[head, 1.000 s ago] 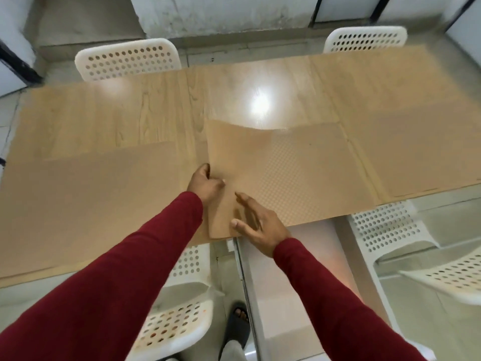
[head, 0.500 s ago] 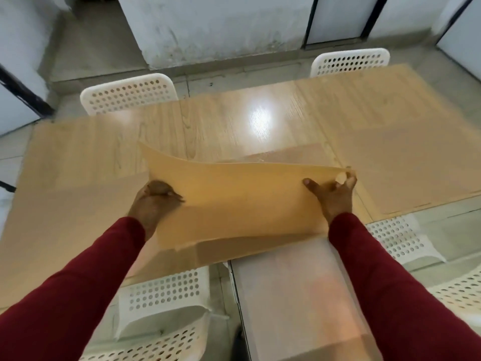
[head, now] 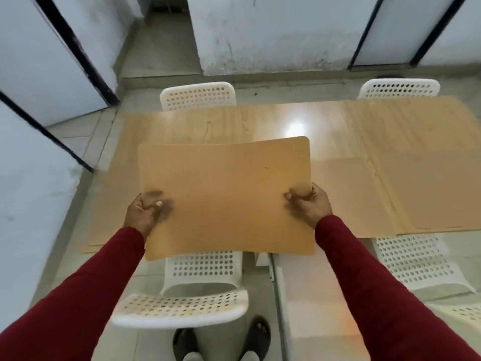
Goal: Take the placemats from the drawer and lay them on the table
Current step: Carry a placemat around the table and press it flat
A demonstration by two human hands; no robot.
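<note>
Placemat (head: 226, 196) held up in the air over the near edge of the table (head: 234, 121), its long axis running left to right and its broad face turned toward the camera. It is a tan, thin, rectangular sheet with rounded corners, smooth and matte, and slightly bowed: the top and bottom edges curve a little. A tiny dark speck sits right of its centre. The left hand (head: 141, 212) pinches its left short edge, thumb on the front face with the fingers behind; the right hand (head: 311, 204) grips the right short edge the same way. Both sleeves are dark red. More tan placemats (head: 416, 188) lie flat on the right part of the glossy, wood-grain table, edge to edge. White plastic chairs (head: 200, 290) with perforated seats and backs stand round the table on a pale tiled floor.
</note>
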